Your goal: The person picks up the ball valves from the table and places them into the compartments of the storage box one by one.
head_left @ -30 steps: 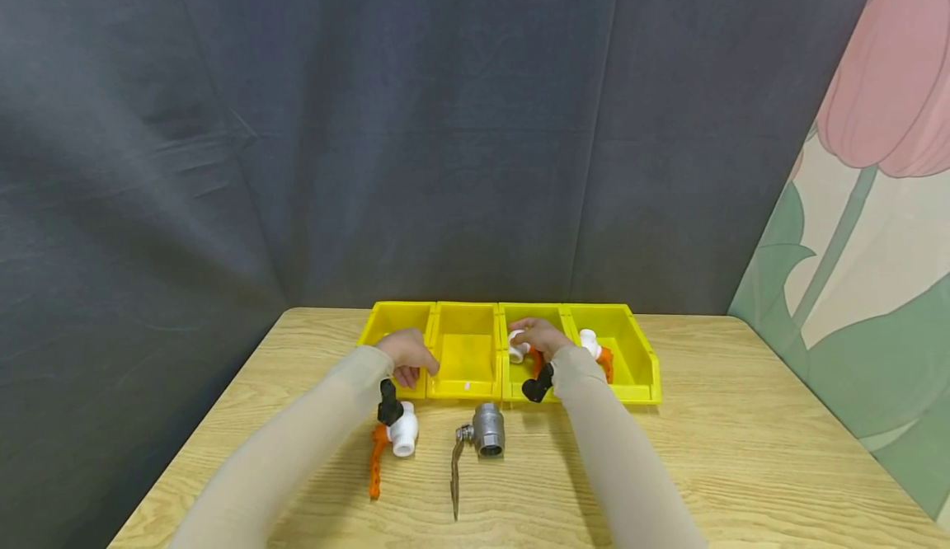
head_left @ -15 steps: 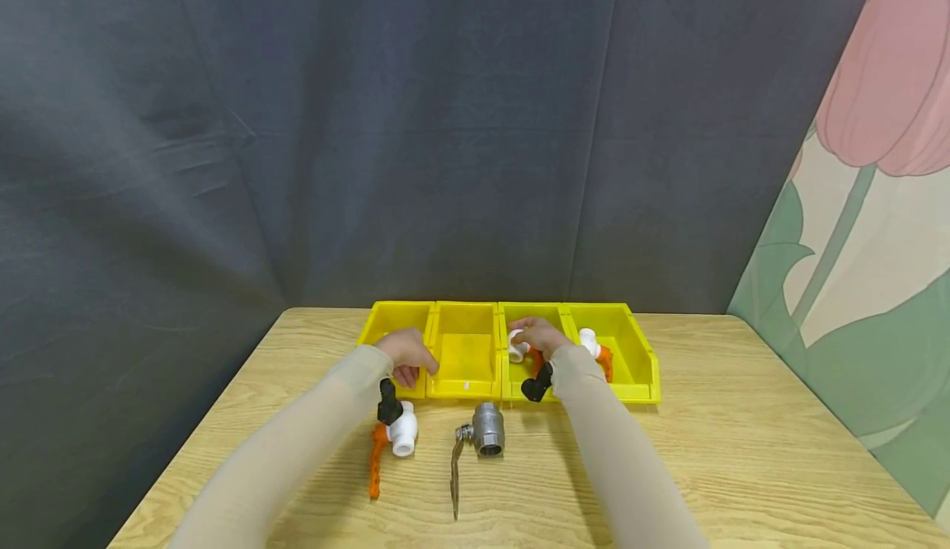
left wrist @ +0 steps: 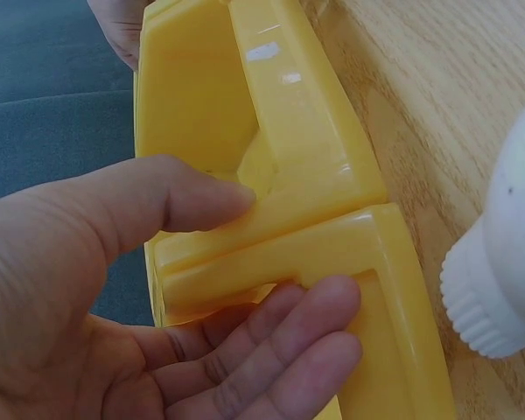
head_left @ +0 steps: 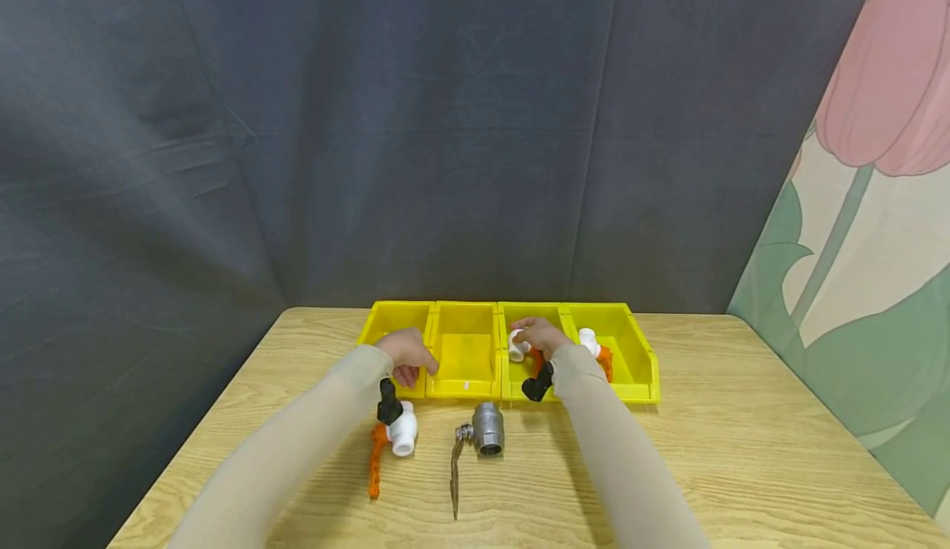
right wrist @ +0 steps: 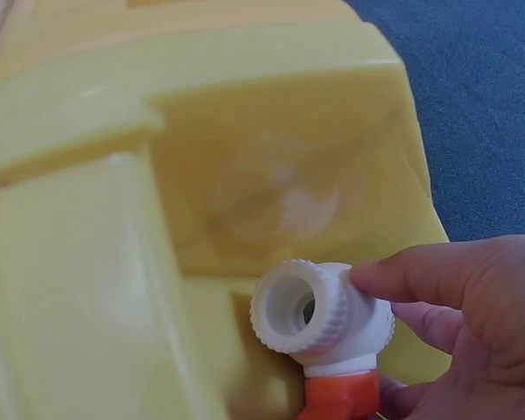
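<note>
My right hand (head_left: 542, 336) pinches a white plastic ball valve (right wrist: 341, 315) with an orange handle (right wrist: 339, 395), inside the third yellow bin from the left. The thumb presses the valve's body and the fingers lie behind it. My left hand (head_left: 406, 355) is at the adjoining walls of the two left yellow bins (left wrist: 271, 232). Its thumb (left wrist: 206, 199) reaches into one bin, and its fingers lie bent on the other side, so the walls sit between them. Another white ball valve (head_left: 403, 429) with an orange handle lies on the table below the left wrist.
A metal ball valve (head_left: 488, 431) with a long lever lies on the wooden table (head_left: 727, 450), in front of the bins. The rightmost bin (head_left: 623, 335) contains a white-and-orange valve (head_left: 589, 341). Behind the table hangs a dark curtain (head_left: 445, 137).
</note>
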`<action>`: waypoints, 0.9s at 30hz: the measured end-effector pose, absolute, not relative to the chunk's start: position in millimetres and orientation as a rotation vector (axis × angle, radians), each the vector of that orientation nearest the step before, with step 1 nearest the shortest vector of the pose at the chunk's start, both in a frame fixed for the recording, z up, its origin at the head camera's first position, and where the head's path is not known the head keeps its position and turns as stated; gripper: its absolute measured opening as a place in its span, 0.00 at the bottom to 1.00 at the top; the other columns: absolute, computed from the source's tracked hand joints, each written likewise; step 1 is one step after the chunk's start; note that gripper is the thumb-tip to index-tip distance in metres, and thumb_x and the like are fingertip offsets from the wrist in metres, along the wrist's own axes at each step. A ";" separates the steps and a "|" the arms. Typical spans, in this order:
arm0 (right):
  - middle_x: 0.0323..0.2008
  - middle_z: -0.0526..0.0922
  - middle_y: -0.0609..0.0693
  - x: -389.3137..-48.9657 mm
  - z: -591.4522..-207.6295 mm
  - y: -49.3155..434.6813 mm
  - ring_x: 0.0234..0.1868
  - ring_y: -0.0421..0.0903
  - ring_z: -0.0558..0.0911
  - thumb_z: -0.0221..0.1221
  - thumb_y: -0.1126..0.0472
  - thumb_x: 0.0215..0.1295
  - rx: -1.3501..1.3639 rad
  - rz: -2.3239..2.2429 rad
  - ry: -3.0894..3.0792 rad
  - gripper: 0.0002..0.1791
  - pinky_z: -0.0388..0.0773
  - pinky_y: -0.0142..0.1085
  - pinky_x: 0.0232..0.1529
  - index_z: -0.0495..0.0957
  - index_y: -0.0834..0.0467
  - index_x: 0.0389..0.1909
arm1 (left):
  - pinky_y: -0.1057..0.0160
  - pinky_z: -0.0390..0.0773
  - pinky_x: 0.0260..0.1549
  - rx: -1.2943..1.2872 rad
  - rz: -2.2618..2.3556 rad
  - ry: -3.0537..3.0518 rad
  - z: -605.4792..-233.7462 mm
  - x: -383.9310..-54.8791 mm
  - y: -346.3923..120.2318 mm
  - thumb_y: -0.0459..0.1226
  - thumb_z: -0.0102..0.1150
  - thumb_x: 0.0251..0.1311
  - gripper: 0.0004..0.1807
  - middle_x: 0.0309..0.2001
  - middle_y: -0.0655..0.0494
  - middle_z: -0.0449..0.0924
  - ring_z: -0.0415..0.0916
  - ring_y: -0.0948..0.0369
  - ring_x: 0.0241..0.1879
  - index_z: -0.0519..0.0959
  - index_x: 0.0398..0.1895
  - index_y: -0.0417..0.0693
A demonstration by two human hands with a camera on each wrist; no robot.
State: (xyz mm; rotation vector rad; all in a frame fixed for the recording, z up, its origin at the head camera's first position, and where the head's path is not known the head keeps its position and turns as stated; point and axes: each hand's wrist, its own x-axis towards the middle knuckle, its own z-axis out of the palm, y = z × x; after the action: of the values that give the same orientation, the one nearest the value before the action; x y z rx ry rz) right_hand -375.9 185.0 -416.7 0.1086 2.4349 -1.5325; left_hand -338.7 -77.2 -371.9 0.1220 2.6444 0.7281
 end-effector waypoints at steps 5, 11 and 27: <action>0.68 0.60 0.67 -376.9 -416.7 186.6 0.69 0.63 0.60 0.49 0.69 0.68 0.118 -1.553 2.410 0.22 0.56 0.54 0.71 0.68 0.67 0.63 | 0.62 0.83 0.21 0.123 0.723 2.643 -370.2 -338.6 -77.3 0.41 0.68 0.50 0.14 0.16 0.49 0.77 0.79 0.58 0.15 0.77 0.23 0.38; 0.68 0.60 0.67 -374.9 -414.9 187.2 0.69 0.64 0.59 0.49 0.70 0.68 0.095 -1.566 2.405 0.22 0.56 0.53 0.71 0.67 0.69 0.63 | 0.62 0.83 0.21 0.124 0.712 2.645 -368.8 -338.3 -76.9 0.41 0.68 0.50 0.14 0.16 0.49 0.78 0.80 0.57 0.16 0.77 0.23 0.39; 0.65 0.64 0.66 -377.0 -418.4 192.9 0.64 0.61 0.65 0.47 0.66 0.71 0.089 -1.612 2.383 0.20 0.60 0.52 0.69 0.67 0.69 0.61 | 0.62 0.83 0.23 0.123 0.728 2.639 -368.4 -336.8 -77.7 0.41 0.68 0.49 0.14 0.17 0.49 0.78 0.81 0.56 0.18 0.76 0.23 0.39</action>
State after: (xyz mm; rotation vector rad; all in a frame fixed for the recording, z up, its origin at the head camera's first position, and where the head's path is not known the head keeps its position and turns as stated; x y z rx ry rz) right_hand -377.0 192.9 -418.4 0.0888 2.3832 -1.6115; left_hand -336.8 -77.7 -368.4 0.1229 2.6391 0.7276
